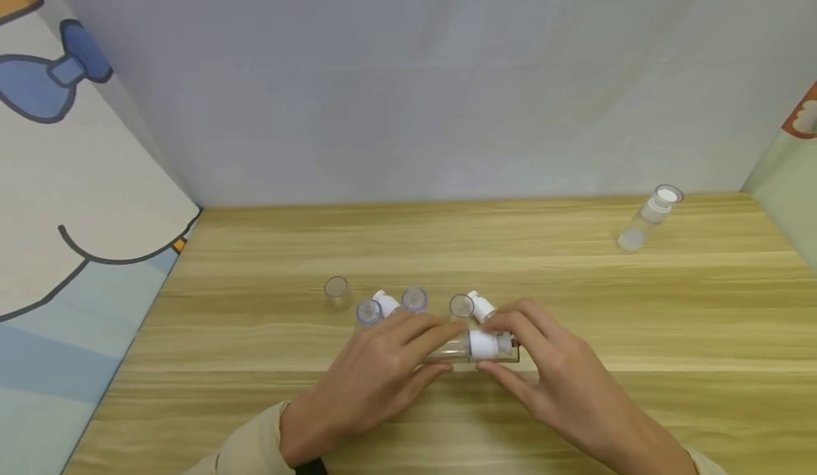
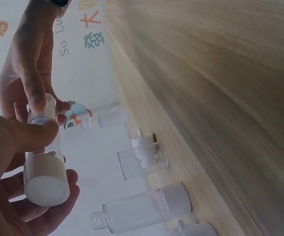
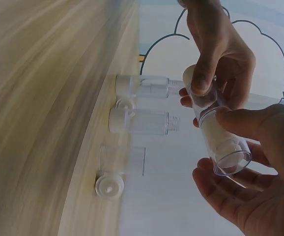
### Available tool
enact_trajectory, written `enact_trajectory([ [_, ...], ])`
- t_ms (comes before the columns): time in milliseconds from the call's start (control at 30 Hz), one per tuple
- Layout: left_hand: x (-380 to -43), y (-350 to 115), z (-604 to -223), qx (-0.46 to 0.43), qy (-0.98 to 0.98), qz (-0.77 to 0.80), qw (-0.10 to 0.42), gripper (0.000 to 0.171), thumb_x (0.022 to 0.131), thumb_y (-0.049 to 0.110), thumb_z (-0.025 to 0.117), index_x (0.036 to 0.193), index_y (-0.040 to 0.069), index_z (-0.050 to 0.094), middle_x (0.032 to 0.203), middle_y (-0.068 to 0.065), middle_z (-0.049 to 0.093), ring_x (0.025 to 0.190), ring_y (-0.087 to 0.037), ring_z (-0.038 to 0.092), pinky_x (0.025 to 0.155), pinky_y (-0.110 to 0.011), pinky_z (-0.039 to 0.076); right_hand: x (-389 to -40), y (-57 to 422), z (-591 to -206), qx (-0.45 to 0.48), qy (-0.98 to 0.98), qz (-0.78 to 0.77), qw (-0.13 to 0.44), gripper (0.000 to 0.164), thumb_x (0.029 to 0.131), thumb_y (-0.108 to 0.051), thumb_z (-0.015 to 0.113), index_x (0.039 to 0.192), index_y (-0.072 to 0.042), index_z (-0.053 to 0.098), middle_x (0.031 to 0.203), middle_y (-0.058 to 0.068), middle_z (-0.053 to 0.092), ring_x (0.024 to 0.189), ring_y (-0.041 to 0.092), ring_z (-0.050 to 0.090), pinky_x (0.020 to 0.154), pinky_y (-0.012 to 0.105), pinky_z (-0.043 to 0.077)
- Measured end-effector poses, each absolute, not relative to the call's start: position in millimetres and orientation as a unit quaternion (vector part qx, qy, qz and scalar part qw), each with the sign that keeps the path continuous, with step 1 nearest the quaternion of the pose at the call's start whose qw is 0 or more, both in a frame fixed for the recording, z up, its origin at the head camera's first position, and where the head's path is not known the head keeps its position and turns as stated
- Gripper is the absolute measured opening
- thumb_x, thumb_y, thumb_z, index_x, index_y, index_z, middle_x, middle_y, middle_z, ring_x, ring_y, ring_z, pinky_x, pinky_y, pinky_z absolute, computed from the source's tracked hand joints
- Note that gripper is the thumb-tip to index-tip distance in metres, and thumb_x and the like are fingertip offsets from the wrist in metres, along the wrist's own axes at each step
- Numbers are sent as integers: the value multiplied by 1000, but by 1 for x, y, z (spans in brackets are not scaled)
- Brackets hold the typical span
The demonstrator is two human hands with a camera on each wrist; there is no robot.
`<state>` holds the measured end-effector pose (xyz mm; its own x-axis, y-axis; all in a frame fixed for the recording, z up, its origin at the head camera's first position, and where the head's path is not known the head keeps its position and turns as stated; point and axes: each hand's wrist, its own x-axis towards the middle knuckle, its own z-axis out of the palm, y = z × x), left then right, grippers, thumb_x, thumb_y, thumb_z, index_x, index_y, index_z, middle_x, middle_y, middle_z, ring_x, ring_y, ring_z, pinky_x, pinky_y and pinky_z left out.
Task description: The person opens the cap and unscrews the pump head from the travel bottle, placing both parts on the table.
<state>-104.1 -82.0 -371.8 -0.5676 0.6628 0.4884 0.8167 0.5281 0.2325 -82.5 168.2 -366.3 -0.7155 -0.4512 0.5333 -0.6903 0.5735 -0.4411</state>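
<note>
Low over the table, both hands hold one clear pump bottle (image 1: 450, 349) lying sideways. My left hand (image 1: 376, 365) grips its clear body, thumb along the near side; its white base (image 2: 46, 182) faces the left wrist camera. My right hand (image 1: 564, 372) pinches the other end between thumb and fingers, around the white pump collar (image 1: 483, 345). A clear cap (image 3: 233, 158) surrounds the pump there, its open-looking round end pointing away from the left hand. Just beyond the hands stand two bottles without tops, one bottle (image 3: 144, 121) beside another bottle (image 3: 144, 87).
Two white pump tops lie behind the hands, one pump top (image 1: 386, 303) at left and another pump top (image 1: 481, 307) at right. Near them stand a clear cap (image 1: 336, 293) and a second clear cap (image 1: 462, 307). An assembled bottle (image 1: 643, 221) stands at the far right.
</note>
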Motion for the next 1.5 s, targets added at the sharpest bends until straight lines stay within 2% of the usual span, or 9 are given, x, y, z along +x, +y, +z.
enact_trajectory([
  [67,-104,-81,-372,-433,-857,-213,182,47,92,25,81,136,16,68,123,4,74,107,-13,69,92,-28,59,-83,168,-366,343,-865,308,197,32,100,-35,69,120,-11,65,120,-5,64,101,10,67,93,12,53],
  [133,-104,-81,-372,-433,-857,-197,199,46,92,25,81,135,16,69,121,4,74,107,-14,68,92,-28,59,-83,167,-366,352,-863,294,211,40,107,-42,51,122,-9,66,121,-2,64,103,13,68,95,15,54],
  [367,-104,-80,-375,-443,-839,-145,282,53,84,24,88,132,15,69,112,0,72,98,-16,68,85,-28,60,-80,165,-363,367,-865,264,216,48,109,-41,39,130,-9,68,124,2,66,105,17,69,88,19,58],
  [600,-103,-81,-376,-454,-824,-139,310,39,94,11,71,133,12,70,110,-1,74,96,-16,68,75,-26,60,-83,167,-362,389,-846,284,227,44,110,-37,42,127,-8,70,123,3,67,103,19,70,91,17,57],
  [967,-101,-81,-374,-457,-822,-128,314,42,95,-1,58,133,11,70,114,-2,73,98,-18,66,82,-28,60,-84,171,-359,394,-840,316,197,41,108,-37,46,129,-12,70,125,2,68,105,18,71,98,11,52],
  [1200,-102,-84,-374,-453,-829,-120,304,49,89,-3,67,136,12,68,115,-2,73,100,-19,67,79,-28,60,-84,168,-358,376,-852,315,183,37,108,-37,52,131,-14,70,122,-3,68,101,11,69,91,12,54],
  [1333,-103,-84,-374,-451,-828,-127,306,52,87,-6,62,135,13,69,112,-2,73,97,-18,65,75,-27,58,-83,167,-361,370,-851,310,206,35,106,-37,58,129,-14,71,117,-4,68,96,10,69,86,13,55],
  [1433,-102,-83,-373,-447,-828,-129,312,43,91,0,64,132,12,71,111,-2,74,94,-18,64,74,-26,57,-83,166,-363,369,-846,309,228,32,105,-34,62,127,-13,72,114,-2,69,94,12,70,85,14,56],
  [1500,-102,-83,-373,-444,-829,-129,313,38,93,5,67,130,12,72,110,-2,74,92,-18,64,74,-26,57,-82,165,-364,367,-845,309,235,30,100,-28,71,126,-13,72,113,-2,69,93,12,70,85,14,56],
])
